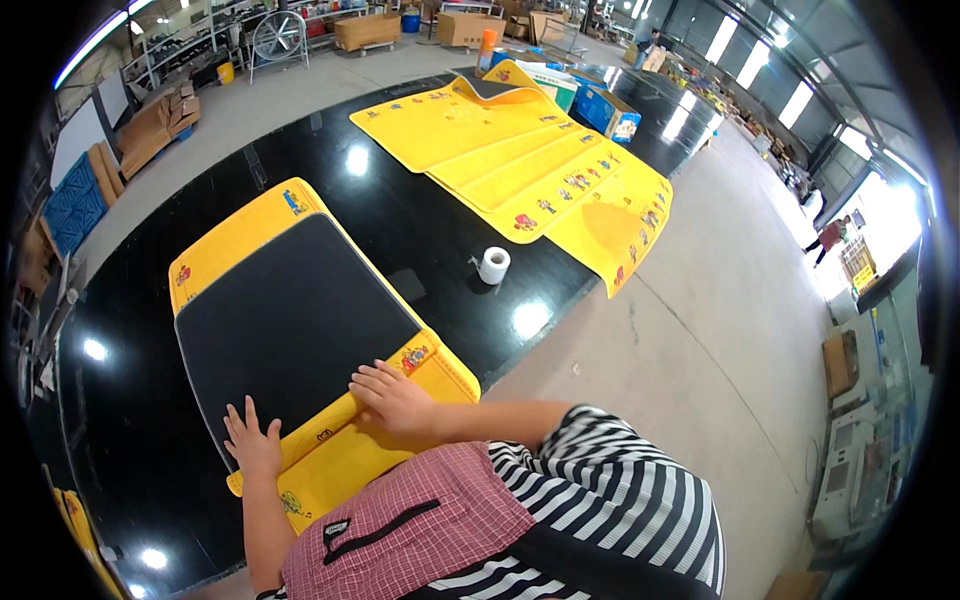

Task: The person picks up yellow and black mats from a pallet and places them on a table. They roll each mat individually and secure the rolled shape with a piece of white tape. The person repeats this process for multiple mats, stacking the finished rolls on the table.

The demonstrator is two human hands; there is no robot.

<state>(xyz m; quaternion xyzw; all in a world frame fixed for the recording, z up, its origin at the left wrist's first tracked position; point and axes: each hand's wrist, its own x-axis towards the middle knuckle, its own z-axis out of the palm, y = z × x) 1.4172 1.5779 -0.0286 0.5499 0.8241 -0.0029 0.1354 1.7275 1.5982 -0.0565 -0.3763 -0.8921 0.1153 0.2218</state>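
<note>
In the head view, the bag (430, 505) and striped sleeve (625, 475) hide part of the table's (130, 430) near edge and the lower end of the yellow mat (228, 240). That mat lies across the table, from near the far edge to the near one; I cannot tell whether the black sheet (290, 310) on it is separate or its own turned-over back. A yellow piece (75, 520) by the lower left is cut off.

The left hand (254, 442) lies palm down, fingers spread apart, on the sheet's lower left corner. The right hand (395, 405) rests flat on the mat's yellow fold, fingers nearly together, its forearm crossing the near edge; neither hand is clamped on anything.

One white roll (494, 268) stands near the near edge. Beyond it, one pile of mats (500, 160) overhangs that edge; its overlapping layers cannot be counted surely.
</note>
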